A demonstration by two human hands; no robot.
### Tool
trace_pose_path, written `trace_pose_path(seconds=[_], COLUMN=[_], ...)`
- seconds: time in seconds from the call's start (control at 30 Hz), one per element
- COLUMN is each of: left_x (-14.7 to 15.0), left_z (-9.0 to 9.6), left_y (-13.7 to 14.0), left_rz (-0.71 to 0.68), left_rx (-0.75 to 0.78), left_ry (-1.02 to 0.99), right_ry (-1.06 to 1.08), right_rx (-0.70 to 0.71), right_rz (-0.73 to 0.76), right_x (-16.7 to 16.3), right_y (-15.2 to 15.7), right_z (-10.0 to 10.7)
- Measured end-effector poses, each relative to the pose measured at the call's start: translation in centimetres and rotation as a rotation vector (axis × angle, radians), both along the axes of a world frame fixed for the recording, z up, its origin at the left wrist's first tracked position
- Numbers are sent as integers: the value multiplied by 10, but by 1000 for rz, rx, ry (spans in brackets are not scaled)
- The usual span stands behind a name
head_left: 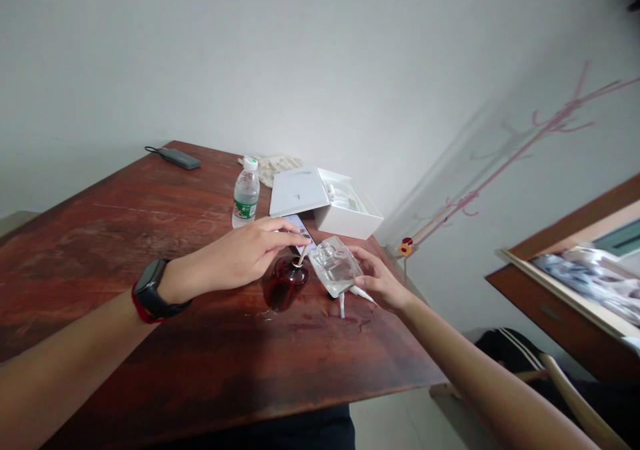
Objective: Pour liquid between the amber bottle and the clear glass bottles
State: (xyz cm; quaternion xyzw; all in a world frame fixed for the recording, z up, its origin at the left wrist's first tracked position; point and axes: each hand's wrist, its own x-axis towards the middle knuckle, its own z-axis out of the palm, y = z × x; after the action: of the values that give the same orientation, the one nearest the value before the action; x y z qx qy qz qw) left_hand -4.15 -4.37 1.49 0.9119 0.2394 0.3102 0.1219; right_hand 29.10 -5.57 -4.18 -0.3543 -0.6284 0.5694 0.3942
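Note:
A dark red-brown glass bottle (286, 287) stands on the table. A thin pale stick (302, 257) rises from its narrow neck. My left hand (250, 250), with a black band on its wrist, is over the bottle and its fingertips pinch the top of that stick. To the right, my right hand (377, 278) grips a clear, square glass bottle (336, 270) by its side, thumb in front. This bottle is tilted, with its short neck towards the dark one, and seems to hold some clear liquid. Small white pointed pieces (343, 307) lie just below it.
A plastic water bottle (246, 193) stands behind my left hand. Beyond are a phone (305, 233), an opened white box (347, 220), a crumpled cloth (274, 168) and a grey device (177, 158). At right are a pink coat rack (475, 190) and a wooden drawer (550, 310).

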Motion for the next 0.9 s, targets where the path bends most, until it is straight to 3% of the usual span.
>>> trace_pose_path(seconds=[0.4,0.9], left_x=[-3,-1], left_z=[-1,-1], left_y=[2,1], left_rz=[10,28], left_rx=[-18,-51], left_ry=[26,38], right_ry=[-235,-317], right_rx=[91,150], right_rz=[33,106], right_x=[2,3], right_y=[10,25], right_z=[18,25])
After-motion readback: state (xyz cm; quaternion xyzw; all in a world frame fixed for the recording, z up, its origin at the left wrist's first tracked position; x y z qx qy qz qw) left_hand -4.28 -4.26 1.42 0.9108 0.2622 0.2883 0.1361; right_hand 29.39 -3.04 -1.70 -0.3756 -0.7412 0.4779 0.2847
